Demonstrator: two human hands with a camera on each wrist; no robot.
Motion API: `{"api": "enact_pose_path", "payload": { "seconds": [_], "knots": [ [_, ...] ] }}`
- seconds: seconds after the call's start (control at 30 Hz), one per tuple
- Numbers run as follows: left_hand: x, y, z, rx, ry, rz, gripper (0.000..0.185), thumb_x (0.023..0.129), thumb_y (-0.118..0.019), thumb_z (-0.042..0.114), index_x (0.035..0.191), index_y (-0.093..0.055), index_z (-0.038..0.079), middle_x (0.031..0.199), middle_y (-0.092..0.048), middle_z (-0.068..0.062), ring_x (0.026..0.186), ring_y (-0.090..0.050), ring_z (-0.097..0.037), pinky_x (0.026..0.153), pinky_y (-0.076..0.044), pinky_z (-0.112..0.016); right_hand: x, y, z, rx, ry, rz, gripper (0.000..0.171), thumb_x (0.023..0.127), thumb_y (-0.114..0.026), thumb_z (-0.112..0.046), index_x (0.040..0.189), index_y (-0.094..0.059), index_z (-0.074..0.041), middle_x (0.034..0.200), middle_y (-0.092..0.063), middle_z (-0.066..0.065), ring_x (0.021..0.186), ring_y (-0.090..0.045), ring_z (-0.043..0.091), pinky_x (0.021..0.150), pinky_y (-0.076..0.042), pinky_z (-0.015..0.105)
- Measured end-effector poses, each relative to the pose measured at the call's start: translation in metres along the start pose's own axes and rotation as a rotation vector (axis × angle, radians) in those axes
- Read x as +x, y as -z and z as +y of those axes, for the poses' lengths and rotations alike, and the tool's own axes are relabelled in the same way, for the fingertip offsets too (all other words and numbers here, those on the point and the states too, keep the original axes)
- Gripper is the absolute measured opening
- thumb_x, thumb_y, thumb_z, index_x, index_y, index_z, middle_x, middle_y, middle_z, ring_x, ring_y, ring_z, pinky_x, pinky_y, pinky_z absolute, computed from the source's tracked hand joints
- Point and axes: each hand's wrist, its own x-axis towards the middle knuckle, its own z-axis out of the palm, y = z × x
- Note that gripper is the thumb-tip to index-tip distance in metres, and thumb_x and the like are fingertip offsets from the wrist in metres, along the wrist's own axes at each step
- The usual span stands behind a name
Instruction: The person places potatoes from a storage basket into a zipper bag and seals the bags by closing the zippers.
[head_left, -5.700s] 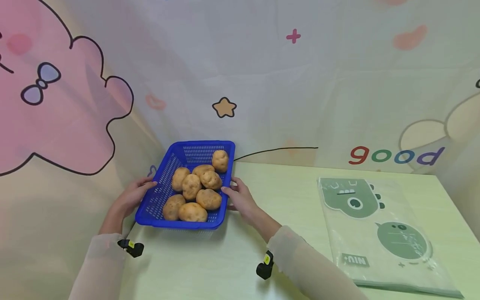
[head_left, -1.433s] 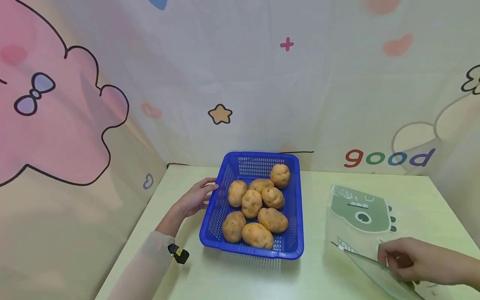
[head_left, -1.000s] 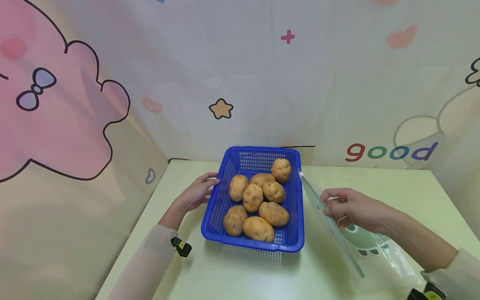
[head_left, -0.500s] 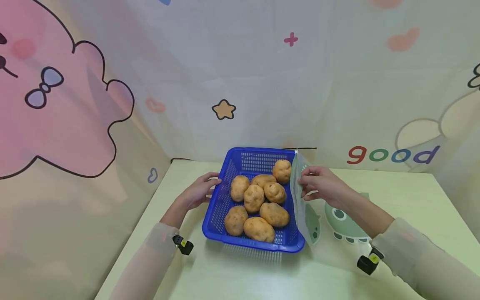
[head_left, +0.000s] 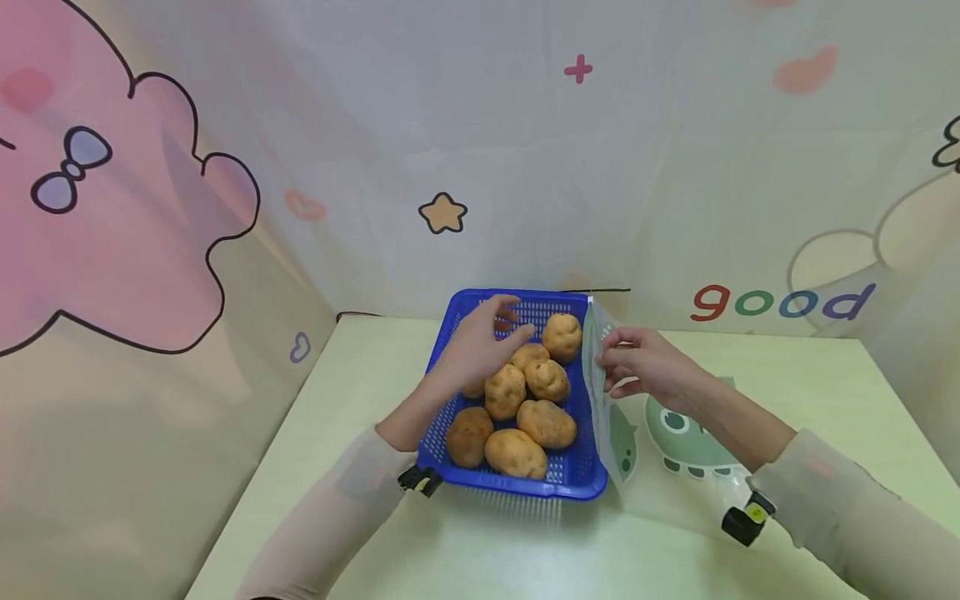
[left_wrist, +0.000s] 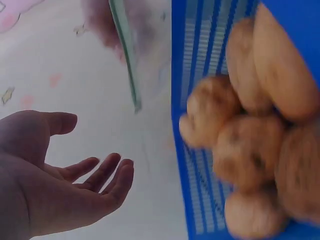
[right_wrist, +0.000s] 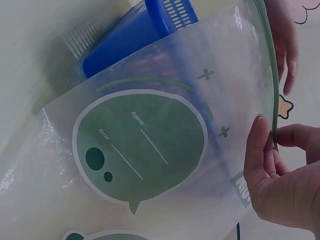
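A blue plastic basket (head_left: 510, 482) holds several potatoes (head_left: 516, 454). Over its left part hangs my left hand (head_left: 480, 342), fingers loosely bent and holding nothing; the left wrist view shows that palm (left_wrist: 70, 185) bare beside the basket. My right hand (head_left: 645, 367) pinches the green zip edge of a clear zip bag (head_left: 622, 442) at the basket's right rim. In the right wrist view the bag (right_wrist: 140, 145) spreads out with a green speech-bubble print, and thumb and fingers (right_wrist: 257, 150) squeeze its edge. The bag's top leans over the basket's right side, and its lower part trails onto the table.
The pale green table (head_left: 480, 550) extends to both sides of the basket. Behind it hangs a printed cloth backdrop (head_left: 510, 167), with a second cloth wall along the left. A small black camera sits on each wrist.
The basket has moved right from the far left. My right hand lifted the bag from the right and brought it to the basket. My left hand has left the rim and moved over the potatoes.
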Motion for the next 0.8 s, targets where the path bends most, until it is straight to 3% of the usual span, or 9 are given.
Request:
{"api": "enact_pose_path", "payload": {
  "seconds": [0.1,0.23,0.37,0.53,0.63,0.8],
  "knots": [
    [0.004,-0.024,0.017,-0.032,0.018,-0.106,0.055,0.107,-0.064,0.037,0.152,-0.052,0.007,0.131,-0.068,-0.009,0.119,-0.066,-0.025,0.095,-0.058,-0.04,-0.001,0.0,0.001,-0.006,0.008,-0.011,0.02,0.108,-0.058,-0.012,0.122,-0.052,0.002,0.097,-0.066,0.012,0.081,-0.068,0.023,0.075,-0.064,0.034],
    [0.007,-0.049,0.029,-0.056,0.053,-0.204,0.052,0.106,-0.064,0.028,0.151,-0.049,0.005,0.113,-0.074,-0.005,0.095,-0.071,-0.015,0.08,-0.057,-0.028,-0.001,-0.001,0.002,-0.015,0.024,-0.039,0.019,0.108,-0.057,-0.011,0.122,-0.052,0.002,0.097,-0.067,0.012,0.082,-0.068,0.024,0.076,-0.064,0.035],
    [0.009,-0.06,0.036,-0.034,0.042,-0.231,0.046,0.105,-0.06,0.014,0.147,-0.046,0.0,0.089,-0.075,-0.001,0.066,-0.063,-0.011,0.059,-0.048,-0.022,-0.001,-0.005,0.001,-0.021,0.038,-0.048,0.018,0.108,-0.056,-0.01,0.121,-0.052,0.002,0.095,-0.068,0.011,0.081,-0.069,0.023,0.075,-0.064,0.035],
    [0.013,-0.063,0.038,-0.039,0.057,-0.219,0.042,0.104,-0.061,0.007,0.143,-0.049,0.0,0.081,-0.071,0.002,0.058,-0.058,-0.012,0.051,-0.041,-0.022,-0.004,-0.009,-0.002,-0.079,0.062,0.003,0.021,0.107,-0.058,-0.01,0.123,-0.052,0.003,0.092,-0.068,0.012,0.078,-0.069,0.024,0.073,-0.064,0.037],
    [0.014,-0.063,0.036,-0.07,0.068,-0.194,0.039,0.101,-0.061,0.005,0.139,-0.055,0.003,0.084,-0.071,0.001,0.064,-0.065,-0.013,0.055,-0.047,-0.023,-0.012,-0.007,-0.007,-0.242,0.121,0.085,0.021,0.104,-0.058,-0.009,0.12,-0.054,0.003,0.088,-0.067,0.013,0.073,-0.069,0.024,0.068,-0.065,0.039],
    [0.013,-0.061,0.025,-0.039,0.075,-0.122,0.028,0.095,-0.065,0.006,0.123,-0.066,0.011,0.084,-0.07,0.002,0.068,-0.067,-0.013,0.062,-0.053,-0.026,-0.033,0.005,-0.022,-0.667,0.255,0.232,0.01,0.096,-0.06,-0.009,0.104,-0.063,-0.004,0.075,-0.067,0.008,0.06,-0.065,0.02,0.056,-0.057,0.034]
  ]
}}
